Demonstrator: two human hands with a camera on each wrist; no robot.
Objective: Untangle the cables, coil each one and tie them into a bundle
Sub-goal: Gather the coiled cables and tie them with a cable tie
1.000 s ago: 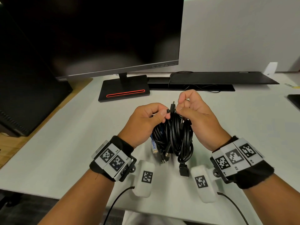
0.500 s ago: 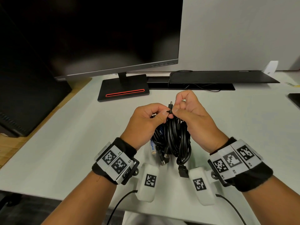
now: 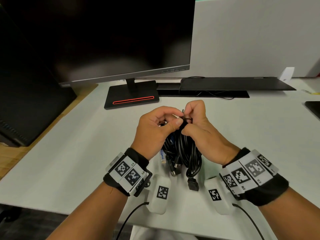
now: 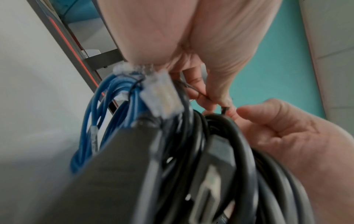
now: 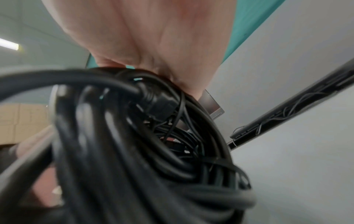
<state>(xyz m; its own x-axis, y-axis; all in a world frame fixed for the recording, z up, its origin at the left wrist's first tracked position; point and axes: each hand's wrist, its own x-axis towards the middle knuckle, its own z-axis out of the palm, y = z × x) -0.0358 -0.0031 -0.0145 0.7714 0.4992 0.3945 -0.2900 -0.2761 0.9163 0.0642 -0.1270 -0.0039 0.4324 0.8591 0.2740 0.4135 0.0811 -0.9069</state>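
the left hand [image 3: 155, 129] and the right hand [image 3: 200, 125] meet above the bench [image 3: 69, 161], fingers curled, both pinching a thin black tie [image 4: 203, 94] at the top of the cable bundle [image 3: 183, 153]; in the left wrist view the tie runs between the left fingertips [image 4: 197, 84] and the right thumb sits just beside its end. the bundle hangs from the two hands, its thick black loops drooping between the wrists, with a coiled blue cable [image 4: 107, 106] on its left side and a clear plug [image 4: 162, 97] at the top of that coil. a black connector [image 3: 193, 185] dangles at the bottom, close to the bench; whether it touches is unclear. behind the hands stand a dark monitor [image 3: 103, 40] on a base with a red stripe [image 3: 133, 100] and a flat black laptop [image 3: 233, 83] against the grey wall
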